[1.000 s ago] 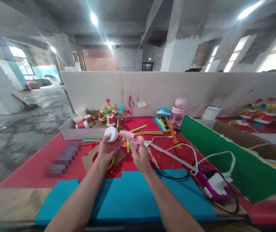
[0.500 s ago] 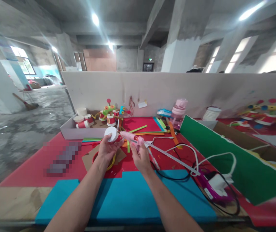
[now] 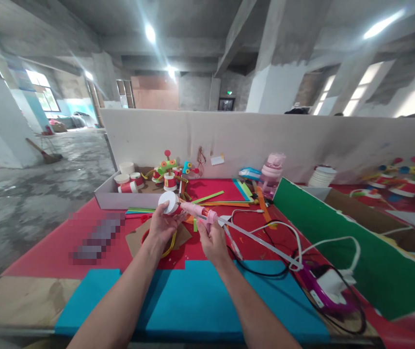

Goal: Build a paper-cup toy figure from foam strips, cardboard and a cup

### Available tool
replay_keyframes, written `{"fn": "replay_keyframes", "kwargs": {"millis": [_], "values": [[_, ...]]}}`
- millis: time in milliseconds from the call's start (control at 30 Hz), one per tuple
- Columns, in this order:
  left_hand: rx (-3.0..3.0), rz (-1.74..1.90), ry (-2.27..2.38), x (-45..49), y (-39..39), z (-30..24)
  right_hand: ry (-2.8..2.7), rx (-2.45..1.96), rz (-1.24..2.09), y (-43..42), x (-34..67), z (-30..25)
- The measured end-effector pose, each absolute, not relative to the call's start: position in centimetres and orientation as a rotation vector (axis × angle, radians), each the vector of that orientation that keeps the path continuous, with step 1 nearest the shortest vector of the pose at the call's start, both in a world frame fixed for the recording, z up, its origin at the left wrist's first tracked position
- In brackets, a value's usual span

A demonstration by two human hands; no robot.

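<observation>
My left hand (image 3: 160,228) is closed around a small paper cup (image 3: 168,202) with a white base and a red band, held on its side above the table. My right hand (image 3: 212,237) grips a pink glue gun (image 3: 199,211) whose nozzle points left and touches the cup's side. A long white glue stick (image 3: 258,241) runs out of the gun's back toward the right. Under my left hand lie a piece of brown cardboard (image 3: 136,239) and a red and yellow ring (image 3: 169,243).
A white tray (image 3: 110,197) at the back left holds cups and colourful paper-cup figures (image 3: 167,170). Coloured paper strips (image 3: 229,196), a pink bottle (image 3: 271,173), a green board (image 3: 338,237), white and black cables (image 3: 283,242) and a purple-white power strip (image 3: 326,286) lie to the right.
Both hands keep the same grip on cup and glue gun; only the camera view has shifted slightly, so everything sits a little lower and to the right.
</observation>
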State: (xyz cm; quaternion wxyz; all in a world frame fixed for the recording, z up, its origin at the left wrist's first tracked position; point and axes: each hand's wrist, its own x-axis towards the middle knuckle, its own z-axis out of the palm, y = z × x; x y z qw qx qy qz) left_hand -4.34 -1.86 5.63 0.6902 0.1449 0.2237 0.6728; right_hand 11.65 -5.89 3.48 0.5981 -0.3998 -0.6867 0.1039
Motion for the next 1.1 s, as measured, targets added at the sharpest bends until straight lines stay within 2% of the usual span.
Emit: {"fn": "replay_keyframes", "kwargs": {"millis": [1100], "values": [[0.320,1.514,0.516,-4.62,-1.55,5.31,-1.668,-0.951,0.170,-5.59,11.39,2.73]]}}
